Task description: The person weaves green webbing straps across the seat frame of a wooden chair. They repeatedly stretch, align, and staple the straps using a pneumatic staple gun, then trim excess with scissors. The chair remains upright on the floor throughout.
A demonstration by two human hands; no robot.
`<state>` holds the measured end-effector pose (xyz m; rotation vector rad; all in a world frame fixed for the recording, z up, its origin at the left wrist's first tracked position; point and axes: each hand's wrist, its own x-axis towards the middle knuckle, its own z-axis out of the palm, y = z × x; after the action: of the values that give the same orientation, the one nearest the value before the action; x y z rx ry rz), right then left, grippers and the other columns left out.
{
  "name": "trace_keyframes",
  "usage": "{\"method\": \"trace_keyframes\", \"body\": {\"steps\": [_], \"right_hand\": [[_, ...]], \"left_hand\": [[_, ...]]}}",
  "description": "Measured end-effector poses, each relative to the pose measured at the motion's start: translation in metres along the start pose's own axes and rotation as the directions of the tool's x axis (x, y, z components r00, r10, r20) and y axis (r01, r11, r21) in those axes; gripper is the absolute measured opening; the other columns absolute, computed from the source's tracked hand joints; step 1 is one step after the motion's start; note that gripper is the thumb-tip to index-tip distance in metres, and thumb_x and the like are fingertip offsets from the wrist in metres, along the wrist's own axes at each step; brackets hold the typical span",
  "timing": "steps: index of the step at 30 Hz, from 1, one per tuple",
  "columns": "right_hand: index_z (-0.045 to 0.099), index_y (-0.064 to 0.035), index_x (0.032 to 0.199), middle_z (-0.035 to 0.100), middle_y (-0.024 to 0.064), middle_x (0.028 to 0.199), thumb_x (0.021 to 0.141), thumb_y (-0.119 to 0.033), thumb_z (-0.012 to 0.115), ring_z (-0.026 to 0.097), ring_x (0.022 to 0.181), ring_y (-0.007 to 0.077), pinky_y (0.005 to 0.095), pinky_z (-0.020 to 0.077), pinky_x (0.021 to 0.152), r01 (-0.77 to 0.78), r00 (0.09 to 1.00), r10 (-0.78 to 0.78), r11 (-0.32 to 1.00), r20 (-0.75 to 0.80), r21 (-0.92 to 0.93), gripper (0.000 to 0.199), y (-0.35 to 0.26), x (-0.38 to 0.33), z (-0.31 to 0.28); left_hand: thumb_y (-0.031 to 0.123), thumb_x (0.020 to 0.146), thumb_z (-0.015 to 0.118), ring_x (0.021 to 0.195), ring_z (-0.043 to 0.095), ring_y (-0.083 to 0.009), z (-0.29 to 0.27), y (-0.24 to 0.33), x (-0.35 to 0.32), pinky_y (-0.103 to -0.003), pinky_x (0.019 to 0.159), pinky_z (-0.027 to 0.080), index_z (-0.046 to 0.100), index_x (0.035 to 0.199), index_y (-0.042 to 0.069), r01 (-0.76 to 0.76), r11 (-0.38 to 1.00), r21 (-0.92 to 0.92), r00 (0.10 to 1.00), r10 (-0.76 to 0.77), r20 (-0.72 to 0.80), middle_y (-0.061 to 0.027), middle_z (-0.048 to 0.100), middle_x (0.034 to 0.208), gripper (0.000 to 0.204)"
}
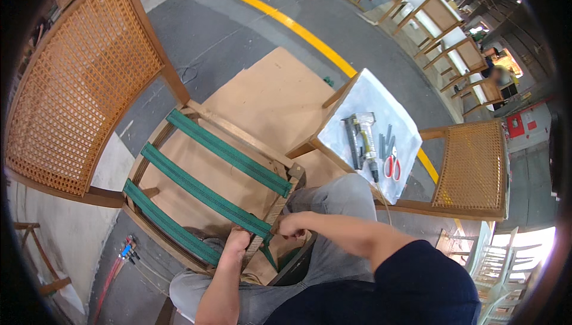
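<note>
In front of me lies a wooden chair frame with a woven cane back. Its open seat is spanned by three green webbing straps: a far strap, a middle strap and a near strap. My left hand is at the inner side of the front rail, beside the middle strap's end; its fingers are mostly hidden. On the rail's outer side, my right hand is closed close to that same end, and what it grips is hidden. Loose green webbing hangs below the rail between my arms.
At right, a white-covered chair seat bears a pneumatic stapler, red-handled scissors and grey staple strips. Cardboard covers the floor. A red hose with a fitting lies at left. Several chairs and a person stand far right.
</note>
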<state>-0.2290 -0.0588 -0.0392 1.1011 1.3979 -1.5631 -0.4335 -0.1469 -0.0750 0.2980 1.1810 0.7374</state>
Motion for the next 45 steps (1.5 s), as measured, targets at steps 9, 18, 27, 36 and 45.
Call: {"method": "trace_keyframes", "body": {"steps": [9,18,27,36,45], "right_hand": [[0.076,-0.0001,0.120,0.077,0.0255,0.111,0.085,-0.043,0.077,0.074,0.109,0.0416,0.0478,0.0577,0.096,-0.167,-0.107,0.235,0.954,-0.966,0.250,0.055,0.174,-0.188,-0.162],[0.068,0.0056,0.114,0.069,0.0090,0.090,0.075,-0.005,0.073,0.065,0.074,0.0218,0.0365,0.0535,0.069,0.426,0.124,0.400,0.805,-0.908,0.413,0.040,0.198,-0.186,-0.174],[0.068,-0.0009,0.127,0.071,0.0044,0.100,0.085,-0.013,0.083,0.063,0.086,0.0160,0.0323,0.0522,0.074,0.538,0.200,-0.083,0.842,-0.976,0.038,0.047,0.050,-0.293,-0.073],[0.069,-0.0010,0.106,0.070,0.0036,0.087,0.093,-0.020,0.083,0.062,0.061,0.0125,0.0293,0.0493,0.054,0.476,0.772,-0.226,0.826,-0.594,0.304,0.027,-0.049,-0.189,0.043],[0.069,0.0021,0.100,0.068,0.0049,0.074,0.095,-0.022,0.081,0.063,0.057,0.0124,0.0295,0.0487,0.049,0.301,0.812,-0.171,0.942,-0.558,0.149,0.028,-0.069,-0.150,0.043]], "left_hand": [[0.024,0.105,0.059,0.064,0.071,-0.0225,0.009,0.025,-0.013,-0.035,0.051,0.056,0.074,0.118,0.005,0.112,0.952,0.285,0.991,-0.129,0.044,-0.0123,0.080,0.098,0.027],[0.010,0.097,0.063,0.062,0.072,-0.0264,0.013,0.032,-0.027,-0.041,0.051,0.057,0.082,0.099,0.003,0.038,0.960,0.278,0.999,-0.045,0.019,-0.0129,0.079,0.094,0.020],[0.000,0.091,0.064,0.067,0.074,-0.0318,-0.002,0.010,-0.007,-0.047,0.050,0.059,0.078,0.097,-0.004,0.087,0.978,0.192,0.995,-0.076,-0.062,-0.0153,0.078,0.093,0.016],[-0.006,0.089,0.054,0.063,0.073,-0.0338,0.006,0.024,-0.025,-0.047,0.044,0.057,0.077,0.098,-0.002,0.001,0.984,0.178,0.998,0.010,-0.061,-0.0178,0.078,0.096,0.025],[0.007,0.100,0.057,0.064,0.075,-0.0341,-0.004,0.006,-0.003,-0.046,0.053,0.061,0.078,0.108,-0.004,-0.108,0.882,0.459,0.981,0.169,-0.092,-0.0184,0.080,0.096,0.025]]}}
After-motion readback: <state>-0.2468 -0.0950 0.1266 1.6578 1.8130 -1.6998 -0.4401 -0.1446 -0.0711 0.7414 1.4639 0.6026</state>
